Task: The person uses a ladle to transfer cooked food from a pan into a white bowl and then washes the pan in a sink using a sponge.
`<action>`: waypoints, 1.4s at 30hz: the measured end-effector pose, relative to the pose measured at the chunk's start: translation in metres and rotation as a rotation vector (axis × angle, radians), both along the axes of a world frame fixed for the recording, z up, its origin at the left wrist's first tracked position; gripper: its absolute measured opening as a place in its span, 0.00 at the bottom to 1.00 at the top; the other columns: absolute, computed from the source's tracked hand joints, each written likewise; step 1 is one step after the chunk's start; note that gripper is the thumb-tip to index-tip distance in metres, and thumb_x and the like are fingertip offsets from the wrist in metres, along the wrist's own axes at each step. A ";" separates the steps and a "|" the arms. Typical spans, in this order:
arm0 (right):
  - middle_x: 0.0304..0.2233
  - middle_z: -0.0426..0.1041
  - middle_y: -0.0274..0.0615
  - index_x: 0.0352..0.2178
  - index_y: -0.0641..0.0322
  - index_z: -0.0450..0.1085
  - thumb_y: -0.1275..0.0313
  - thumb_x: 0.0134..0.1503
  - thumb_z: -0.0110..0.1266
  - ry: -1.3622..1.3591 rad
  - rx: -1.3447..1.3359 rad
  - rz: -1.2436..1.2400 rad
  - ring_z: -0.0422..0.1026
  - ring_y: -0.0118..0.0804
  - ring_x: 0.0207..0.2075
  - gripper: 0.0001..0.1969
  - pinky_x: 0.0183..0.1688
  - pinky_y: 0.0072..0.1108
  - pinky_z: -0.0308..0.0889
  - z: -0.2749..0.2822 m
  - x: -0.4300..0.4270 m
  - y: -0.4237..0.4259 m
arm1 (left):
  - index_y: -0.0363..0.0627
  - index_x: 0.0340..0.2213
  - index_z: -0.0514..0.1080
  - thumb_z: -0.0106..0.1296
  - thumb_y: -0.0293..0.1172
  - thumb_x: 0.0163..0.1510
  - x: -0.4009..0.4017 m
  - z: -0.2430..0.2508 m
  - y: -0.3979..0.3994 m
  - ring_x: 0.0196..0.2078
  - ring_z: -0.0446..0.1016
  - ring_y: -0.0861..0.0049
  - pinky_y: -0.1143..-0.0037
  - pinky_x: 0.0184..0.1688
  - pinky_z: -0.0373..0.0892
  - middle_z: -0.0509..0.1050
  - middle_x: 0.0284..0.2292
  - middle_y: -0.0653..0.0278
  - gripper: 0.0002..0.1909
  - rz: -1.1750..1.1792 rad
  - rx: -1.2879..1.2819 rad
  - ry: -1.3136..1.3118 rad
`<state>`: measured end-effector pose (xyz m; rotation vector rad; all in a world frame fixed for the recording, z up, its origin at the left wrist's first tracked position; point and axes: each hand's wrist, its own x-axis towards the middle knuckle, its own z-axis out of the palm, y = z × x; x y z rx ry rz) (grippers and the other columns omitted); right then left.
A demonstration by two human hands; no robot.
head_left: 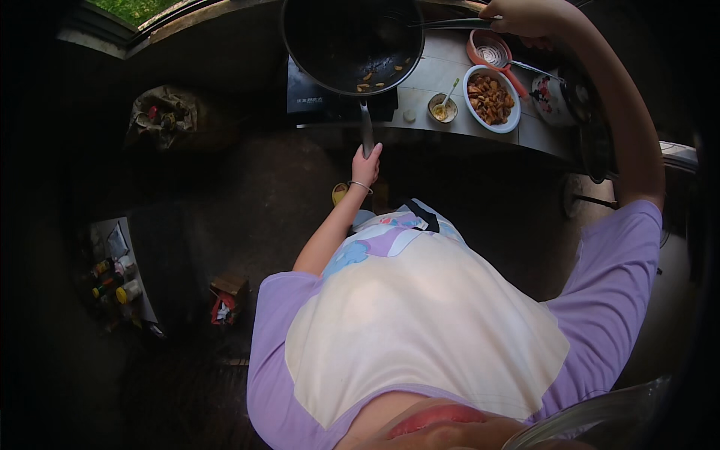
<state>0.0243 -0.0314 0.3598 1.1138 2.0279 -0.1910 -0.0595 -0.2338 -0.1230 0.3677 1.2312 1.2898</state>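
Note:
My left hand [367, 166] grips the handle of a dark wok [349, 50], which is over a black cooktop [337, 104]. Several small yellowish pieces lie on the near inner side of the wok. Up at the right, my right hand [509, 17] is closed on the handle of a metal cooking utensil [458, 24], whose far end reaches into the dark wok and is hard to make out. On the tiled counter, right of the cooktop, stand a small bowl [437, 114] with a spoon in it and a white bowl [516, 121] of browned, sauced food pieces.
An orange-red handled strainer or pan [473, 42] holds a slotted metal ladle [490, 54] behind the white bowl. A floral pot [548, 100] stands at the counter's right. Jars [128, 292] crowd a surface at left, near a cardboard box [230, 286] on the floor.

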 end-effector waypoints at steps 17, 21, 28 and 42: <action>0.22 0.72 0.39 0.43 0.58 0.69 0.68 0.57 0.43 -0.028 -0.001 0.172 0.71 0.32 0.21 0.14 0.24 0.24 0.67 0.027 -0.007 0.035 | 0.49 0.25 0.59 0.54 0.45 0.54 -0.006 0.004 -0.004 0.06 0.55 0.85 0.82 0.07 0.51 0.59 0.11 0.73 0.17 0.006 0.013 -0.046; 0.23 0.72 0.40 0.43 0.58 0.69 0.68 0.56 0.43 -0.026 0.001 0.189 0.71 0.32 0.22 0.15 0.25 0.24 0.68 0.022 -0.014 0.028 | 0.49 0.25 0.59 0.54 0.45 0.54 -0.006 0.005 -0.004 0.07 0.56 0.85 0.82 0.07 0.51 0.59 0.11 0.73 0.18 -0.002 -0.003 -0.035; 0.24 0.73 0.41 0.44 0.57 0.69 0.69 0.56 0.44 0.015 0.033 0.226 0.72 0.34 0.24 0.15 0.27 0.25 0.68 0.009 -0.009 0.026 | 0.48 0.25 0.59 0.54 0.44 0.55 -0.009 0.004 -0.004 0.06 0.56 0.84 0.82 0.07 0.51 0.59 0.10 0.73 0.17 -0.008 -0.009 0.003; 0.27 0.74 0.42 0.45 0.55 0.69 0.70 0.54 0.46 0.098 0.100 0.184 0.73 0.36 0.27 0.16 0.30 0.26 0.68 0.013 0.041 0.019 | 0.49 0.25 0.59 0.54 0.44 0.55 -0.008 0.004 -0.003 0.06 0.56 0.85 0.82 0.07 0.51 0.59 0.10 0.73 0.17 -0.010 -0.040 0.000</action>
